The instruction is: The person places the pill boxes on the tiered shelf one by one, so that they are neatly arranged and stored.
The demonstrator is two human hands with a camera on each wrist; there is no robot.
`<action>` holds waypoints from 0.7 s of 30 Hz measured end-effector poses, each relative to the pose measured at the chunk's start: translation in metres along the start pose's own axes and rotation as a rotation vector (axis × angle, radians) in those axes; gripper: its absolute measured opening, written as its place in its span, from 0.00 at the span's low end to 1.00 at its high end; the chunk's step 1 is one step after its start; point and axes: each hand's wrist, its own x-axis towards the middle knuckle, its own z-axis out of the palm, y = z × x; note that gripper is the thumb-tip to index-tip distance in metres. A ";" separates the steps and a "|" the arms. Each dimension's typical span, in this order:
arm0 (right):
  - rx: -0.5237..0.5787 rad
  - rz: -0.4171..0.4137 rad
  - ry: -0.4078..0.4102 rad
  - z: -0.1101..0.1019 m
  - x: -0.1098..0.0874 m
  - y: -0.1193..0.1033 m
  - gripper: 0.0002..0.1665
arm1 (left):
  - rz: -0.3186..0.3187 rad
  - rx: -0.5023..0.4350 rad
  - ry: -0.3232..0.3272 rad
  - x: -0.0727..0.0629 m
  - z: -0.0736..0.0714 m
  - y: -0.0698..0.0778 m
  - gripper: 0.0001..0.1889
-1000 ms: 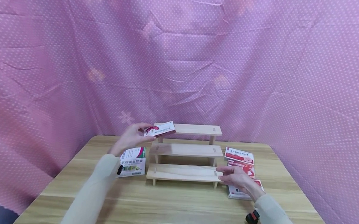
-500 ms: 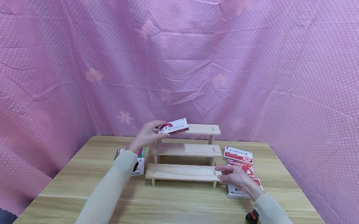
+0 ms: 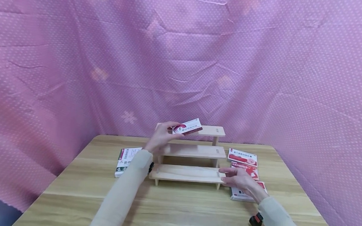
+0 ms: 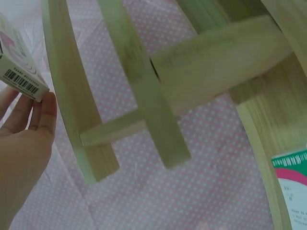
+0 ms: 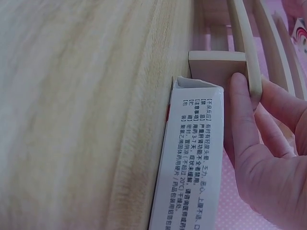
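Observation:
Between thumb and fingers, my left hand (image 3: 162, 136) holds a white and maroon medicine box (image 3: 187, 127) by its left end, above the top tier of a three-tier wooden display stand (image 3: 187, 173). In the left wrist view, the medicine box (image 4: 21, 67) shows its barcode end, with the fingers (image 4: 29, 115) against it. My right hand (image 3: 239, 181) is at the right end of the lowest tier. The right wrist view shows that hand (image 5: 273, 167) pinching the board's end, one finger against the support (image 5: 218, 67) under it.
Several red and white medicine boxes (image 3: 243, 157) lie on the table to the right of the stand. Others (image 3: 128, 157) lie at its left, partly behind my left forearm. A pink dotted cloth (image 3: 183, 60) hangs behind the wooden table (image 3: 177, 209).
My left hand has moved right with the medicine box, from the top tier's left end toward its middle. The right hand has stayed at the stand's lowest tier.

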 end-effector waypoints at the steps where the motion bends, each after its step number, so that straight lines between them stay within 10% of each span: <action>1: -0.001 -0.001 -0.002 0.000 0.000 0.000 0.29 | 0.003 -0.002 0.004 0.001 0.002 0.001 0.30; 21: 0.030 -0.010 -0.004 -0.001 0.000 0.003 0.29 | 0.105 0.154 -0.120 0.024 0.033 0.014 0.25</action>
